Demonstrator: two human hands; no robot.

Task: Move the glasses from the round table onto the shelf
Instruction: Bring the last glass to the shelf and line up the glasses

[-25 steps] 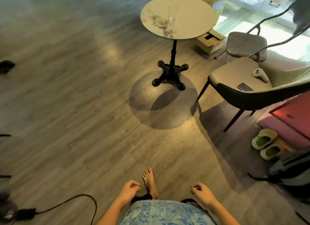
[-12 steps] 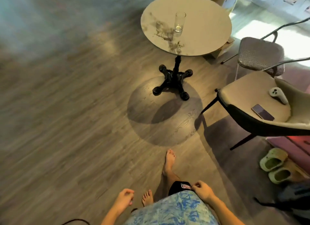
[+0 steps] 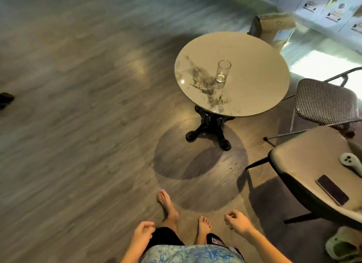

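Observation:
One tall clear glass (image 3: 223,71) stands upright near the middle of the round table (image 3: 254,66), beside a dark smear on the tabletop. The table rests on a black pedestal foot (image 3: 210,128). My left hand (image 3: 142,234) hangs low by my hip, fingers loosely curled, holding nothing. My right hand (image 3: 236,222) is also low and loosely curled, empty. Both hands are well short of the table. No shelf is in view.
A beige chair (image 3: 305,164) at the right carries a phone (image 3: 332,189) and a white controller (image 3: 351,161). A checked folding chair (image 3: 323,104) stands behind it. A cardboard box (image 3: 272,27) sits past the table. Green slippers (image 3: 342,245) lie at the bottom right.
I have walked toward the table, so it and the glass look larger and nearer. My feet have stepped forward. Both hands stay low and empty.

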